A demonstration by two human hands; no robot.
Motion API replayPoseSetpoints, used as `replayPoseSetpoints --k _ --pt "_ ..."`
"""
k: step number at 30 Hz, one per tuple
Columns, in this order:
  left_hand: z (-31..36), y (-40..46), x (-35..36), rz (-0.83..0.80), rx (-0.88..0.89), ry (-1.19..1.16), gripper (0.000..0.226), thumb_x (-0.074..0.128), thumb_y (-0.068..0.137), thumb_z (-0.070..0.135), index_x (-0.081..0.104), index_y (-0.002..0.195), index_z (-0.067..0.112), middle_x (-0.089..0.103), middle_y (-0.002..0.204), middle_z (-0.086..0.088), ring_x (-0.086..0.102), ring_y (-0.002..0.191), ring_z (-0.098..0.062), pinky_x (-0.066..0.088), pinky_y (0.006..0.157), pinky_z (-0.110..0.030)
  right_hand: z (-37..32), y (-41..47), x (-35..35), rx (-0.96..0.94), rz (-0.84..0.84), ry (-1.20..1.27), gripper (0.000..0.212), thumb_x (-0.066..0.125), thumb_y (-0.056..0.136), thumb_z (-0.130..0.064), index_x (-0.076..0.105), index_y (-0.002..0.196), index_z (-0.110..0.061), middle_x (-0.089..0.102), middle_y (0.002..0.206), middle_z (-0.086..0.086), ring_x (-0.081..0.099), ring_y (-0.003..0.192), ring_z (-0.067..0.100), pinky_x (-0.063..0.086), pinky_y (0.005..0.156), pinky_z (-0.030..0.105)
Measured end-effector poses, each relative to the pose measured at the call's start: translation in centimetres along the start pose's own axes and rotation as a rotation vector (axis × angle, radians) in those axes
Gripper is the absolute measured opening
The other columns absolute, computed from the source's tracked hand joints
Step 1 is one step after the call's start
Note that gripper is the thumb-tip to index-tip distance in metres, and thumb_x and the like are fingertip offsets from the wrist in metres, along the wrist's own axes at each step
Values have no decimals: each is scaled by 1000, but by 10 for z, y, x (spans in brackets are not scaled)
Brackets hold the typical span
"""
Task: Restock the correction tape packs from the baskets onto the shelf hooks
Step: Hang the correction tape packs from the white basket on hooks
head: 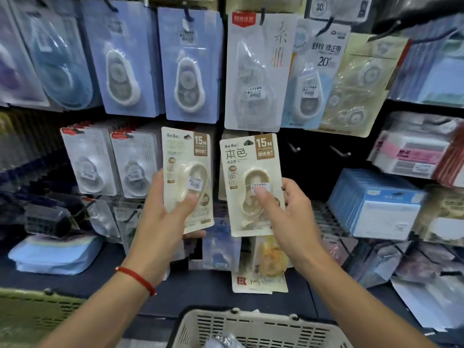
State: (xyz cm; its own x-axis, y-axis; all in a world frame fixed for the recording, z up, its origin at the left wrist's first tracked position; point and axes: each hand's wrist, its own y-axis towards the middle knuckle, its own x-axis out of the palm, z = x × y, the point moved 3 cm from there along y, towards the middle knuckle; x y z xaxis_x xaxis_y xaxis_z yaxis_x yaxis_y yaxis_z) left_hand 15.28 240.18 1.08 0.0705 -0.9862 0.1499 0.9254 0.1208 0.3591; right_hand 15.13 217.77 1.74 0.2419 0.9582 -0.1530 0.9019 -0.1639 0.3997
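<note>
Head view, read left to right. A green basket (pixel 32 315) sits at the lower left edge; its contents are out of sight. Upper rows of hooks carry blue-carded correction tape packs (pixel 187 69) hanging in full stacks, so I judge that part of the shelf stocked.

My left hand (pixel 163 217), red string bracelet (pixel 136 280) at the wrist, grips one cream 15M correction tape pack (pixel 187 177), thumb across the front, fingers curled behind. It is held upright in front of the middle row, not on a hook.

My right hand (pixel 286 212) pinches a second cream 15M pack (pixel 251 184), thumb on its price label, fingers behind the right edge. This pack is also in the air, just beside the first.

Right of it, two bare hooks (pixel 341 152) stand out from the dark panel; I judge these the likely destination. Neither pack is hung yet.

The beige basket (pixel 256 327) below centre holds at least one clear wrapped item (pixel 221 341); how many more remain I cannot tell. Restocking is unfinished.
</note>
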Motion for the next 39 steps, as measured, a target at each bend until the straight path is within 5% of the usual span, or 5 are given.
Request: replayPoseSetpoints --k 19,23,28,32,39 --pt "29 -3 -13 143 164 3 24 61 89 21 58 111 31 69 107 6 77 88 -26 56 41 -43 -15 6 24 93 162 -28 27 73 91 -56 74 98 -30 79 90 -7 74 96 21 60 88 53" --pt "22 0 -14 162 179 58 20 61 88 23 60 102 37 70 104 7 69 91 -8 66 71 -43 -15 9 21 84 138 -69 29 72 93 -54 75 94 -25 79 87 -5 74 88 21 61 82 47" --pt "6 1 3 2 82 -30 35 66 85 25 55 118 29 74 112 11 74 101 -12 62 67 -30 -10 6 19 41 41 -401 61 53 98 -64 51 148 -28 58 142 -9 55 132 11 48 110 42" --pt "-5 -3 25 -189 0 -5 42 72 86 30 55 123 44 73 119 11 73 106 -12 66 72 -35 -6 -11 29 33 -206 -3 35 62 95 -60 63 122 -39 78 113 -17 73 104 1 60 86 28" --pt "-13 -3 32 -193 -65 84 64 76 93 19 48 149 34 70 106 -5 75 85 -19 64 63 -38 -5 0 18 34 10 109 23 71 100 -38 63 120 -32 80 106 -8 78 97 12 63 89 49"
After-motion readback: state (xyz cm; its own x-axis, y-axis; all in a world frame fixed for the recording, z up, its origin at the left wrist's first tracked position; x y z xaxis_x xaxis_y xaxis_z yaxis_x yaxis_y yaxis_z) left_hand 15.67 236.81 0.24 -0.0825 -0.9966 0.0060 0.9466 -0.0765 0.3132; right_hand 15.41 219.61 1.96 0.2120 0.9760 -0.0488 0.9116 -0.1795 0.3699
